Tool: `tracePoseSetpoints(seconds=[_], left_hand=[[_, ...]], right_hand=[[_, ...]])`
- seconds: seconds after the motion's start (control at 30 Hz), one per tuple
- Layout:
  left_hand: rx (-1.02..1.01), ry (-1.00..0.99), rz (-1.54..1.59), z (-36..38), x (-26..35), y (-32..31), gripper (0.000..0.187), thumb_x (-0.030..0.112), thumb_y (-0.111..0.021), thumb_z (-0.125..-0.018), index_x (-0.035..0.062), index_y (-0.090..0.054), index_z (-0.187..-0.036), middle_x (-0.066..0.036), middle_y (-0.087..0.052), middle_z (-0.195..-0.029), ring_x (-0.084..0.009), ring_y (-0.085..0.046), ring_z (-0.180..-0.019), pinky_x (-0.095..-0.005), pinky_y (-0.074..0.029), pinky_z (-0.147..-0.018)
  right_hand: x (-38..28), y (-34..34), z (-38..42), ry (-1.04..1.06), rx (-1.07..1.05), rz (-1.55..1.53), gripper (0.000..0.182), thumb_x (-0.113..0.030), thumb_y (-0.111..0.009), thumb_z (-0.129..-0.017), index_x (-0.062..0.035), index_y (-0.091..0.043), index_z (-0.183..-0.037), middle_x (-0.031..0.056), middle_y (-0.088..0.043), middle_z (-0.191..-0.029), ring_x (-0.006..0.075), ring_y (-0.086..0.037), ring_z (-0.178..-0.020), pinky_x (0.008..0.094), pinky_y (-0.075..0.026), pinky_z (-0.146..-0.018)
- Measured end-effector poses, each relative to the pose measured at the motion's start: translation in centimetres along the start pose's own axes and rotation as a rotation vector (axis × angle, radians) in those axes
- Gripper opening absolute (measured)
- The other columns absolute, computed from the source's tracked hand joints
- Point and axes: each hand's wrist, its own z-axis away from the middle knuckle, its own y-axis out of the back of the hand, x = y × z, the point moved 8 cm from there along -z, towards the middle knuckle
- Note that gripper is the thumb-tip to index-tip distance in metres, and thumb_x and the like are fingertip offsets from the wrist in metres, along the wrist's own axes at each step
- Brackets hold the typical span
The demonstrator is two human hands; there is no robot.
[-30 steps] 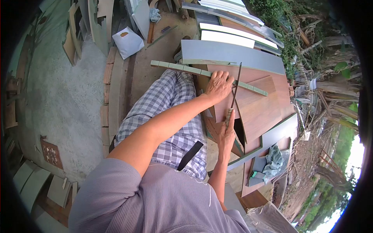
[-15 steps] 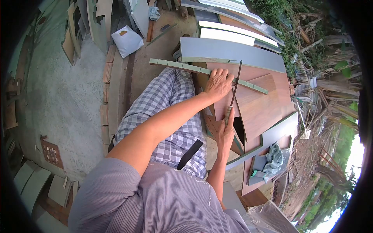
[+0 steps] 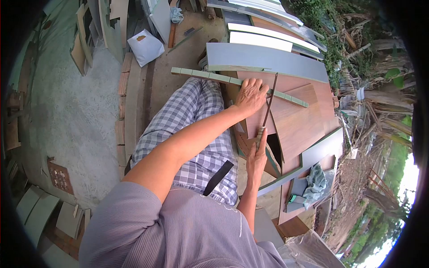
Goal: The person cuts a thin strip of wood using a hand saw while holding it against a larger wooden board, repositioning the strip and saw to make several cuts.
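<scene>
My left hand (image 3: pixel 251 97) is closed over a long narrow strip of green-faced board (image 3: pixel 203 75), holding it down across the bench. Evenly spaced lines cross the strip's face. In my right hand (image 3: pixel 256 157) is a narrow hand saw (image 3: pixel 270 100), its handle gripped with one finger stretched along it. The thin dark blade crosses the strip just right of my left fingers and points away from me. Under the strip lie brown wooden panels (image 3: pixel 297 127), and a grey panel (image 3: pixel 263 58) is beyond it.
White and grey boards (image 3: pixel 261 41) are stacked farther off. A pale cloth (image 3: pixel 315 183) lies on a panel at the right. A white bag (image 3: pixel 146 48) stands on the floor near leaning boards (image 3: pixel 105 31). Plants and debris (image 3: pixel 375 102) border the right side.
My right hand has drawn the saw back toward my body, so its tip sits closer to the strip. My left hand and the strip have stayed in place.
</scene>
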Motion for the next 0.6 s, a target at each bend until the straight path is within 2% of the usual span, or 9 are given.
tracePoseSetpoints(seconds=[0.1, 0.17, 0.2, 0.23, 0.3, 0.33, 0.4, 0.53, 0.6], left_hand=[[0.020, -0.009, -0.010, 0.0, 0.1, 0.1, 0.028, 0.017, -0.065, -0.078, 0.0082, -0.055, -0.102, -0.010, -0.051, -0.101, -0.0277, -0.047, -0.098, -0.0417, -0.035, -0.088], [0.099, -0.034, -0.019, 0.0, 0.3, 0.7, 0.018, 0.018, -0.064, -0.077, 0.0091, -0.055, -0.091, -0.009, -0.051, -0.094, -0.0253, -0.047, -0.094, -0.0391, -0.034, -0.084], [0.101, -0.033, -0.021, 0.0, 0.2, 0.7, 0.018, 0.018, -0.064, -0.077, 0.0091, -0.055, -0.091, -0.009, -0.051, -0.094, -0.0253, -0.047, -0.094, -0.0391, -0.034, -0.084], [0.072, -0.026, -0.014, 0.0, 0.1, 0.4, 0.021, 0.017, -0.064, -0.078, 0.0088, -0.055, -0.095, -0.010, -0.051, -0.097, -0.0264, -0.047, -0.096, -0.0403, -0.035, -0.085], [0.039, -0.019, -0.002, 0.0, 0.1, 0.4, 0.024, 0.017, -0.064, -0.079, 0.0085, -0.055, -0.100, -0.010, -0.051, -0.100, -0.0275, -0.047, -0.097, -0.0414, -0.035, -0.087], [0.028, -0.013, 0.001, 0.0, 0.1, 0.3, 0.024, 0.017, -0.064, -0.079, 0.0086, -0.055, -0.099, -0.010, -0.051, -0.100, -0.0274, -0.047, -0.097, -0.0414, -0.035, -0.087], [0.012, -0.009, 0.007, 0.0, 0.1, 0.2, 0.024, 0.017, -0.064, -0.079, 0.0087, -0.055, -0.099, -0.010, -0.051, -0.100, -0.0273, -0.047, -0.097, -0.0414, -0.035, -0.086], [0.016, -0.009, 0.006, 0.0, 0.1, 0.2, 0.025, 0.017, -0.065, -0.079, 0.0083, -0.055, -0.100, -0.010, -0.051, -0.101, -0.0274, -0.047, -0.098, -0.0414, -0.035, -0.088], [0.036, -0.014, 0.008, 0.0, 0.1, 0.3, 0.025, 0.017, -0.065, -0.078, 0.0082, -0.055, -0.100, -0.010, -0.052, -0.101, -0.0274, -0.047, -0.099, -0.0415, -0.035, -0.088]], right_hand=[[-1.7, 0.7, -1.2, 0.062, 0.032, 0.057, 0.059, -0.013, -0.045, -0.099, -0.0270, -0.024, -0.152, 0.0249, -0.062, -0.119, 0.0398, -0.066, -0.099, 0.0447, -0.049, -0.079], [-1.8, 0.7, -1.4, 0.129, 0.064, 0.050, 0.059, -0.013, -0.045, -0.099, -0.0274, -0.024, -0.152, 0.0249, -0.062, -0.119, 0.0395, -0.066, -0.099, 0.0447, -0.049, -0.079], [-2.2, 0.8, -1.3, 0.194, 0.094, 0.043, 0.059, -0.014, -0.045, -0.099, -0.0278, -0.024, -0.152, 0.0249, -0.062, -0.119, 0.0393, -0.066, -0.099, 0.0447, -0.049, -0.079], [-2.2, 0.9, -1.1, 0.195, 0.093, 0.043, 0.059, -0.014, -0.045, -0.099, -0.0278, -0.024, -0.152, 0.0249, -0.062, -0.119, 0.0393, -0.066, -0.099, 0.0447, -0.049, -0.079], [-0.8, 0.4, -0.1, -0.018, -0.004, 0.035, 0.059, -0.012, -0.045, -0.099, -0.0273, -0.024, -0.152, 0.0232, -0.062, -0.120, 0.0398, -0.065, -0.103, 0.0447, -0.050, -0.081], [-0.3, 0.2, 0.5, -0.025, -0.003, 0.036, 0.059, -0.012, -0.045, -0.099, -0.0273, -0.024, -0.152, 0.0232, -0.062, -0.120, 0.0398, -0.065, -0.103, 0.0447, -0.050, -0.081], [-0.2, 0.2, 1.4, 0.120, 0.090, 0.031, 0.059, -0.011, -0.045, -0.098, -0.0265, -0.025, -0.152, 0.0233, -0.063, -0.119, 0.0401, -0.064, -0.104, 0.0449, -0.050, -0.082], [0.2, 0.2, 1.3, 0.131, 0.099, 0.054, 0.060, -0.009, -0.045, -0.098, -0.0256, -0.025, -0.152, 0.0244, -0.063, -0.117, 0.0399, -0.065, -0.102, 0.0451, -0.050, -0.081], [-0.5, 0.3, 0.2, 0.057, 0.041, 0.019, 0.060, -0.011, -0.045, -0.098, -0.0258, -0.025, -0.152, 0.0250, -0.064, -0.114, 0.0399, -0.066, -0.099, 0.0450, -0.050, -0.079]])
